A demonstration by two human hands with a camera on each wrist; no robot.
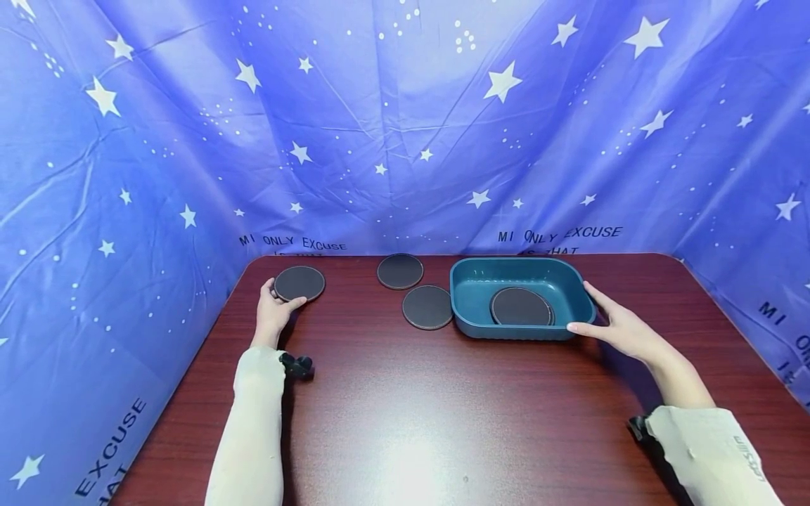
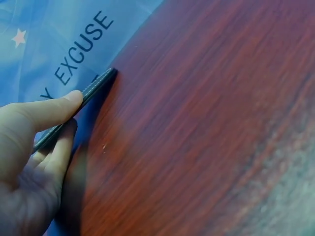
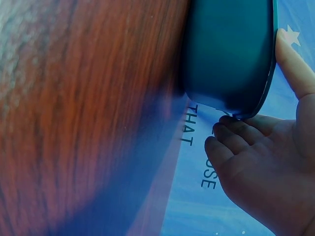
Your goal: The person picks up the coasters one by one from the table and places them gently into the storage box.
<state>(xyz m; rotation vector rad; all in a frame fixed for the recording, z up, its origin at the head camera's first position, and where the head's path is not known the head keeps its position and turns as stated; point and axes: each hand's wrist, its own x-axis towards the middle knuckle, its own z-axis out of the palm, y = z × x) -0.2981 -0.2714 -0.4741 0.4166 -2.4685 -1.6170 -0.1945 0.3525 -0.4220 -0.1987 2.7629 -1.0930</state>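
My left hand pinches a dark round coaster at the table's far left, thumb on one face and fingers on the other. Its thin stitched edge shows side-on in the left wrist view. At the right end of a teal rectangular box, my right hand holds the corner, thumb on the front rim and fingers at the end wall. Inside the box is another dark coaster. Two more lie left of the box: a nearer coaster by its wall and a farther coaster.
The reddish-brown wooden table has its far edge against a blue star-printed cloth, which also hangs at both sides. Black wrist straps sit at both sleeves.
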